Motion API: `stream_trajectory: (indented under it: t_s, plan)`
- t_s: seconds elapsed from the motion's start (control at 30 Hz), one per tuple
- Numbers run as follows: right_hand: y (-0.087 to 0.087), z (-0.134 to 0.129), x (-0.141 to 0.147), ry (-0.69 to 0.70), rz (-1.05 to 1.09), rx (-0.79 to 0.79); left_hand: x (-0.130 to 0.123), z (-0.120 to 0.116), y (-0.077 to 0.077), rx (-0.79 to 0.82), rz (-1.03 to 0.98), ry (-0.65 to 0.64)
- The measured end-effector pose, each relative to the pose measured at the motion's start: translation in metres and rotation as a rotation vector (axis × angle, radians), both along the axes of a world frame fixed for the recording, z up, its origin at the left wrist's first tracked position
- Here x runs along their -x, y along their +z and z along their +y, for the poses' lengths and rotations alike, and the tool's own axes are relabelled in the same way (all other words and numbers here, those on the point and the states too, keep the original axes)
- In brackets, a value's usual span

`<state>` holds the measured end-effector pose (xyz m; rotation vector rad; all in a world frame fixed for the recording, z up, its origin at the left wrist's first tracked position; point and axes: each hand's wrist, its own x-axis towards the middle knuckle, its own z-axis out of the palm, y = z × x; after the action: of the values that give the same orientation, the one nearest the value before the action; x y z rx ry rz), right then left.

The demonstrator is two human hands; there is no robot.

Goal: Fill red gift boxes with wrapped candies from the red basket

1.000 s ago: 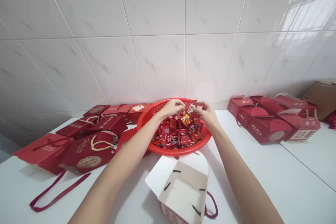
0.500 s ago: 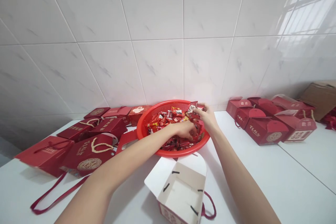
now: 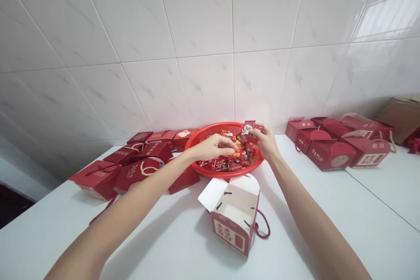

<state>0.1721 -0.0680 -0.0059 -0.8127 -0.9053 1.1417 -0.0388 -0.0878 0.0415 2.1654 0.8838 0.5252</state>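
A red plastic basket [image 3: 226,174] full of wrapped candies [image 3: 226,165] stands against the tiled wall. My right hand [image 3: 267,143] is at the basket's right rim, its fingers closed on red candy packets [image 3: 248,128] with white print. Over the middle of the basket hovers my left hand [image 3: 215,146], palm down, fingers stretched and apart. An orange-yellow candy [image 3: 237,152] lies just by its fingertips. Nearer to me is a white-lined red gift box [image 3: 229,232], its lid flaps up and a dark red cord loop at its side. No candy shows inside it.
Several closed red gift boxes [image 3: 98,179] are grouped on the left of the white table [image 3: 157,245]. More red boxes [image 3: 331,153] sit on the right, with a brown cardboard box [image 3: 400,116] beyond them.
My left hand has risen out of the candies, and its fingers have straightened. My right hand still holds the packets at the rim. The camera view has shifted.
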Motion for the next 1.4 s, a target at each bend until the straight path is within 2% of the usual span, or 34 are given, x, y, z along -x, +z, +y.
stream_trajectory:
  t_s: [0.1, 0.17, 0.3, 0.43, 0.57, 0.77, 0.9, 1.0, 1.1, 1.2, 1.33, 1.4]
  plan:
    - [0.013, -0.026, -0.002, 0.077, -0.019, 0.017, 0.012, -0.043, 0.006, -0.03, 0.058, 0.003]
    - [0.024, -0.043, -0.006, 0.126, -0.043, 0.015, 0.02, -0.073, 0.005, -0.079, 0.109, 0.027]
    - [0.044, -0.072, -0.012, 0.256, -0.155, -0.027, 0.036, -0.122, -0.009, -0.056, 0.26, 0.161]
    - [0.054, -0.095, -0.011, 0.415, -0.42, -0.099, 0.048, -0.149, -0.025, 0.005, 0.332, 0.22]
    - [0.056, -0.111, -0.003, 0.582, -0.684, -0.117, 0.052, -0.156, -0.035, -0.005, 0.305, 0.196]
    - [0.056, -0.125, 0.008, 0.539, -0.913, -0.288, 0.054, -0.152, -0.045, 0.033, 0.287, 0.194]
    - [0.056, -0.128, 0.01, 0.658, -1.053, -0.324, 0.056, -0.154, -0.041, 0.033, 0.301, 0.15]
    - [0.057, -0.13, 0.009, 0.668, -1.181, -0.371, 0.059, -0.158, -0.04, 0.041, 0.325, 0.144]
    - [0.056, -0.132, 0.01, 0.65, -1.196, -0.37, 0.061, -0.161, -0.045, 0.04, 0.291, 0.16]
    - [0.051, -0.134, 0.013, 0.642, -1.126, -0.367, 0.062, -0.163, -0.055, 0.029, 0.223, 0.176]
    - [0.041, -0.135, 0.014, 0.718, -1.086, -0.354, 0.058, -0.164, -0.063, 0.027, 0.166, 0.173]
    - [0.037, -0.136, 0.011, 0.668, -1.089, -0.363, 0.057, -0.165, -0.065, 0.019, 0.151, 0.175]
